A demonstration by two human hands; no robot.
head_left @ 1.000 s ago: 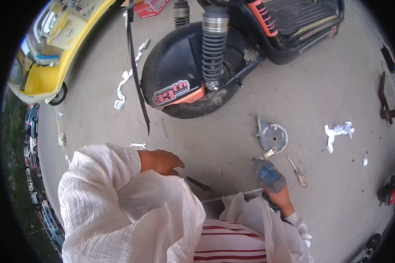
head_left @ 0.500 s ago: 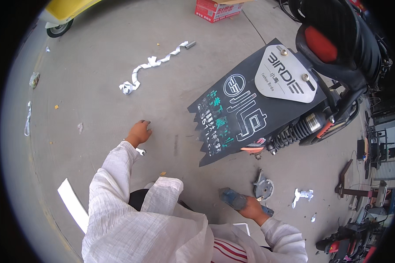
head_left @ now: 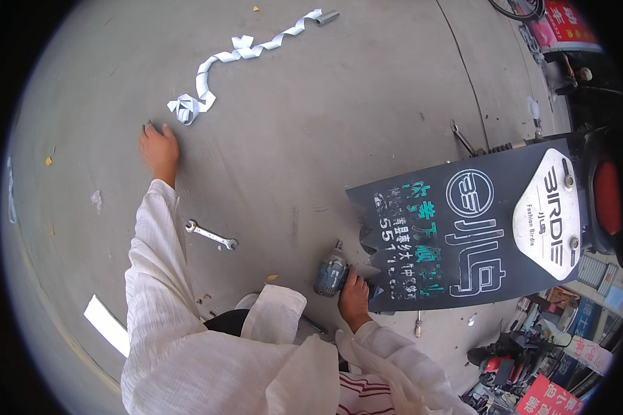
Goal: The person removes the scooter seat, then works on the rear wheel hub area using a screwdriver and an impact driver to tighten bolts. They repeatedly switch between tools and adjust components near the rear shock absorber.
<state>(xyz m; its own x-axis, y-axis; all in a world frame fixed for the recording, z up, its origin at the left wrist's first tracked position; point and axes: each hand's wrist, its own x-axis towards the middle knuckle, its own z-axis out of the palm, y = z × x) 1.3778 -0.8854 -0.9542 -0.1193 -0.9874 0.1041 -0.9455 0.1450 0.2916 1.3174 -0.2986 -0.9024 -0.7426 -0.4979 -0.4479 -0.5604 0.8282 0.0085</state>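
Observation:
My right hand is wrapped round the handle of a blue-grey cordless impact driver, its nose pointing away from me beside the ragged edge of a black mudguard. Far to the left, my left hand is stretched out low over the floor. Its fingers are curled together, with a tiny dark thing at their tips too small to name. Just beyond them lies a crumpled, coiled white strip. A double-ended spanner rests on the floor right of my left forearm.
The mudguard hangs from a scooter's rear with a red light at the right. A screwdriver lies by its near edge. A metal tube touches the white strip's far end. A white board is at my left. Parked vehicles stand lower right.
My view has swung, and the scooter sits farther right. My left hand has reached farther out, close to the white strip. The impact driver has moved up beside the mudguard, nose now pointing away.

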